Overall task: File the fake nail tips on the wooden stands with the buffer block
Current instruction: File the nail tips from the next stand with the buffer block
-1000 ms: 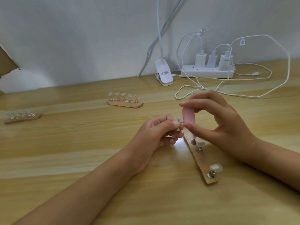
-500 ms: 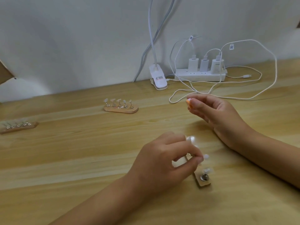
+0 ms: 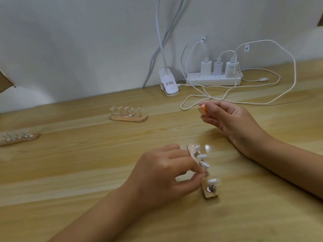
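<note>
Pinching a metal peg (image 3: 206,173) on the nearest wooden stand (image 3: 210,193) between thumb and forefinger, the left hand (image 3: 162,173) sits low in the centre of the frame. White nail tips (image 3: 213,181) top the other pegs of that stand, which lies on the bench (image 3: 87,172). The right hand (image 3: 232,119), at centre right, grips the pink buffer block (image 3: 201,109) in curled fingers, well apart from the tips. A second stand (image 3: 129,118) lies at centre, a third stand (image 3: 19,140) at the left edge, and a power strip (image 3: 213,81) at the back.
</note>
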Available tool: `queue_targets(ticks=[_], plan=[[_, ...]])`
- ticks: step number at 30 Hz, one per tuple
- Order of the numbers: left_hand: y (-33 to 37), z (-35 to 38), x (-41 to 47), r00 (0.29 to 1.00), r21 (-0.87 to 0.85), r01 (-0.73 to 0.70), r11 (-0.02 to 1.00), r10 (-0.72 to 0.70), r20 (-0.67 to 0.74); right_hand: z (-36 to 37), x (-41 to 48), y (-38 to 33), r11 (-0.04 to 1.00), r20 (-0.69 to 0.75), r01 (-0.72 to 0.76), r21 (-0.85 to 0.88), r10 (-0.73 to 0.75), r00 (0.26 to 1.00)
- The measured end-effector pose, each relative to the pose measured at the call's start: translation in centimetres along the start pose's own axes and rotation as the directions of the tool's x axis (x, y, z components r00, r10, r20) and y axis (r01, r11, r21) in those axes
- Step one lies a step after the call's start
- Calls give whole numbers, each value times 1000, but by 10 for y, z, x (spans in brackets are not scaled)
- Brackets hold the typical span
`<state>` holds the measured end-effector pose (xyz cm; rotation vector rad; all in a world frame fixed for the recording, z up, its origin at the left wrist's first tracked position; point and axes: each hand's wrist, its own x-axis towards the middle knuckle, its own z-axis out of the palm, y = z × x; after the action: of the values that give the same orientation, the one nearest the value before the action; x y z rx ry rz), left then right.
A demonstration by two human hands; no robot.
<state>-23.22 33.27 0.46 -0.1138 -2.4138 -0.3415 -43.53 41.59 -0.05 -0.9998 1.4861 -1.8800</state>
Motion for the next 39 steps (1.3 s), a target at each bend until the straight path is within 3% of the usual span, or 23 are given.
queue_targets(ticks=[4, 18, 27, 29, 31, 33, 35, 37, 39], plan=[[3, 2, -1, 994, 34, -107, 994, 106, 27, 2, -2, -1, 1000, 4, 10, -21, -9, 1000], [10, 7, -1, 977, -39, -87, 995, 93, 193, 2, -4, -3, 995, -63, 88, -39, -90, 994], [10, 11, -3, 985, -83, -160, 984, 165, 49, 5, -5, -5, 996, -16, 87, 23, -86, 996], [8, 9, 0, 998, -245, -62, 967, 64, 0, 6, -6, -6, 994, -30, 110, 15, -109, 994], [3, 6, 4, 987, -417, 129, 900, -157, -35, 7, -7, -8, 988, -51, 155, -7, -155, 987], [-4, 4, 7, 906, -555, 356, 752, -423, 7, 8, -11, -10, 973, -43, 224, -55, -226, 973], [-12, 5, 9, 796, -632, 515, 580, -596, 102, 10, -15, -11, 953, 12, 280, -114, -280, 960], [-19, 6, 9, 744, -662, 565, 492, -651, 150, 12, -18, -10, 934, 74, 317, -168, -308, 948], [-20, 7, 10, 749, -673, 556, 489, -646, 149, 14, -21, -9, 909, 126, 357, -216, -337, 933]])
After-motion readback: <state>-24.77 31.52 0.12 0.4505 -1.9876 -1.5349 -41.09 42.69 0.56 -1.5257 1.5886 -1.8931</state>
